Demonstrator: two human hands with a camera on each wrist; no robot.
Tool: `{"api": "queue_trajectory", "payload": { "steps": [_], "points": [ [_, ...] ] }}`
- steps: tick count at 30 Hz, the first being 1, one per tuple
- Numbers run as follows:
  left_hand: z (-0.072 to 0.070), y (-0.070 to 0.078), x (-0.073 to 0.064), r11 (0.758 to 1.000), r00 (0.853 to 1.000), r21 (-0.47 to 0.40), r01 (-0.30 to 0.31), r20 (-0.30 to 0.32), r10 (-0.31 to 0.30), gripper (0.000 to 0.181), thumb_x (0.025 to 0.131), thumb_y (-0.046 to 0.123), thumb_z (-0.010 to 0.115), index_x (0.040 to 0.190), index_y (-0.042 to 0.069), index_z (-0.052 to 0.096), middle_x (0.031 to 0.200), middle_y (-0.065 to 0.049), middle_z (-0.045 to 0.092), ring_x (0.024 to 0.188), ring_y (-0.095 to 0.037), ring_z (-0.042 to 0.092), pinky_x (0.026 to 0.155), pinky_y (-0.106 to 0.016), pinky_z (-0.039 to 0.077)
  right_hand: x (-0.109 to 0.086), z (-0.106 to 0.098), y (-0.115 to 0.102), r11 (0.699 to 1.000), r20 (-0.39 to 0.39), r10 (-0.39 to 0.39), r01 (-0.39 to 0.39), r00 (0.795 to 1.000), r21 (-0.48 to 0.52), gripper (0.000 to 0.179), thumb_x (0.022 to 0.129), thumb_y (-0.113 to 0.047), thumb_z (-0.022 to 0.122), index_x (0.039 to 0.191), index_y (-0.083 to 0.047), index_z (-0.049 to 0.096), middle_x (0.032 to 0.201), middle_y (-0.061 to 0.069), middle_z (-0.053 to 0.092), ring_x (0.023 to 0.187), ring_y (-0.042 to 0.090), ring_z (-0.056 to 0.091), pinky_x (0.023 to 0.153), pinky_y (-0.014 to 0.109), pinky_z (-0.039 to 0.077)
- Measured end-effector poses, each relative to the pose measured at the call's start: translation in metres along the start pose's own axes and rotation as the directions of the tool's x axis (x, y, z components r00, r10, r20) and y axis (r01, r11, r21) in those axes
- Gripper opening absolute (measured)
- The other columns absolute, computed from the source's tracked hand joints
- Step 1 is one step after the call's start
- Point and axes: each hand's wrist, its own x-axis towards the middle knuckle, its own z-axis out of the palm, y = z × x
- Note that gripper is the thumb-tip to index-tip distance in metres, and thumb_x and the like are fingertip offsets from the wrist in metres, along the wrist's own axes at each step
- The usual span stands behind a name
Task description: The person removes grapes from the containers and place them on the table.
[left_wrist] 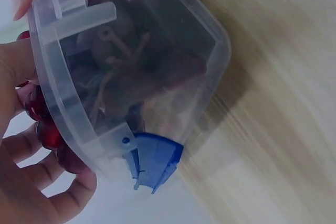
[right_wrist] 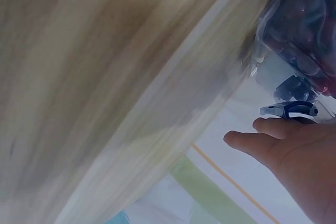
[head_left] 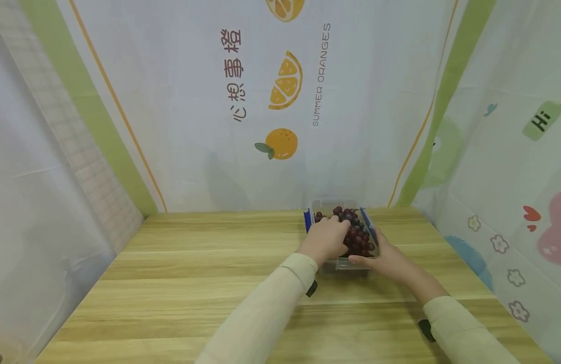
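- Tabletop (head_left: 207,283): wood-grain, carries the box near its far edge.
- Left blue latch (head_left: 307,221): flipped out from the box side. Thin hinged plastic, probably snaps if loaded; don't lift by it.
- Left hand (head_left: 327,237): down in the box, fingers curled round part of the grapes, thumb on the near side. How firm the grip is, can't tell.
- Grapes (head_left: 360,237): dark red, bunched, inside the clear box, some piled up to rim level. Expect moderate weight as a bunch, soft flesh, slick skins; they'd bruise or pop off under a hard squeeze. Stem (left_wrist: 119,46) shows through the wall, so best hold is on the stalk, or a loose cupped hand under the bunch. Pulling single berries likely sheds them.
- Clear plastic box (head_left: 351,264): top uncovered, sitting on the tabletop. Walls look thin, semi-stiff; light by itself, so it may slide or tip when grapes drag on the rim. Hold at a corner or opposite walls.
- Right blue latch (head_left: 368,222): also out; same caution.
- Right hand (head_left: 385,258): bracing the near right corner. Fingers fairly straight along the right side, near that latch; thumb spread away from them, at the near rim. Good spot for steadying.
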Motion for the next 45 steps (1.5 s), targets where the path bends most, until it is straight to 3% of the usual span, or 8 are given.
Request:
{"api": "queue_trajectory", "payload": {
  "steps": [6, 11, 15, 20, 24, 29, 33, 45],
  "points": [
    [-0.004, -0.001, -0.002, 0.998, 0.999, 0.028, -0.049, 0.005, 0.049, 0.050, 0.100, 0.036, 0.076, 0.145, 0.022, 0.061, 0.141, -0.002, 0.067, 0.125, -0.022, 0.067, 0.098, -0.037, 0.062, -0.001, 0.000, -0.001, 1.000, 0.003, 0.005, -0.005, 1.000, -0.013, 0.132, 0.090, -0.072, 0.071, 0.171, -0.012, -0.014, 0.172, 0.035, 0.018, 0.154, 0.061, 0.031, 0.117, 0.076, 0.036],
    [-0.005, -0.005, 0.000, 0.997, 0.997, -0.022, -0.077, -0.018, 0.077, 0.046, 0.100, 0.028, 0.077, 0.143, 0.019, 0.063, 0.139, -0.003, 0.067, 0.123, -0.020, 0.067, 0.099, -0.034, 0.061, -0.001, 0.000, -0.001, 1.000, 0.003, 0.002, -0.002, 1.000, -0.004, 0.130, 0.091, -0.070, 0.072, 0.171, -0.013, -0.014, 0.173, 0.035, 0.017, 0.154, 0.060, 0.031, 0.117, 0.075, 0.037],
    [-0.009, -0.008, 0.002, 0.993, 0.993, -0.073, -0.092, -0.079, 0.087, 0.040, 0.100, 0.022, 0.075, 0.139, 0.018, 0.065, 0.133, -0.003, 0.068, 0.117, -0.018, 0.068, 0.096, -0.031, 0.061, -0.002, -0.001, 0.000, 1.000, 0.003, 0.011, -0.011, 1.000, -0.008, 0.131, 0.092, -0.070, 0.071, 0.171, -0.012, -0.015, 0.174, 0.035, 0.014, 0.155, 0.061, 0.029, 0.117, 0.076, 0.036],
    [-0.018, -0.010, 0.004, 0.984, 0.977, -0.132, -0.122, -0.192, 0.096, 0.012, 0.100, 0.016, 0.071, 0.112, 0.017, 0.068, 0.109, 0.002, 0.066, 0.095, -0.012, 0.063, 0.080, -0.024, 0.055, -0.002, -0.001, 0.002, 1.000, 0.009, 0.003, -0.003, 1.000, -0.011, 0.130, 0.092, -0.070, 0.071, 0.171, -0.013, -0.015, 0.174, 0.035, 0.014, 0.156, 0.060, 0.027, 0.118, 0.076, 0.035],
    [-0.027, -0.010, 0.005, 0.977, 0.966, -0.178, -0.118, -0.250, 0.071, 0.013, 0.099, 0.014, 0.069, 0.095, 0.018, 0.058, 0.093, 0.005, 0.056, 0.081, -0.010, 0.052, 0.067, -0.022, 0.043, -0.002, 0.000, 0.002, 1.000, 0.003, -0.018, 0.018, 1.000, -0.016, 0.129, 0.093, -0.068, 0.072, 0.171, -0.014, -0.016, 0.174, 0.034, 0.015, 0.156, 0.060, 0.027, 0.118, 0.076, 0.035],
    [-0.038, -0.012, 0.002, 0.966, 0.962, -0.247, -0.081, -0.272, 0.011, 0.015, 0.100, 0.017, 0.069, 0.092, 0.018, 0.057, 0.090, 0.004, 0.056, 0.077, -0.011, 0.052, 0.066, -0.022, 0.042, -0.002, 0.000, 0.002, 0.997, -0.006, -0.073, 0.073, 0.997, 0.006, 0.124, 0.095, -0.062, 0.073, 0.171, -0.015, -0.013, 0.176, 0.028, 0.014, 0.159, 0.056, 0.025, 0.122, 0.075, 0.030],
    [-0.050, -0.017, 0.000, 0.954, 0.957, -0.293, -0.060, -0.288, -0.028, 0.015, 0.099, 0.017, 0.072, 0.092, 0.016, 0.059, 0.091, 0.002, 0.057, 0.078, -0.012, 0.053, 0.066, -0.022, 0.044, -0.001, 0.001, 0.001, 0.997, -0.009, -0.074, 0.074, 0.997, 0.004, 0.124, 0.095, -0.061, 0.073, 0.171, -0.018, -0.015, 0.177, 0.028, 0.013, 0.158, 0.057, 0.024, 0.121, 0.076, 0.030],
    [-0.090, -0.061, -0.006, 0.954, 0.939, -0.300, -0.017, -0.334, -0.088, 0.014, 0.098, 0.011, 0.069, 0.091, 0.012, 0.057, 0.091, -0.003, 0.055, 0.081, -0.018, 0.052, 0.070, -0.028, 0.044, 0.000, 0.002, 0.002, 0.999, -0.015, -0.010, 0.010, 1.000, -0.031, 0.129, 0.092, -0.068, 0.073, 0.171, -0.015, -0.013, 0.171, 0.036, 0.021, 0.154, 0.061, 0.030, 0.116, 0.077, 0.036]
  ]
}}
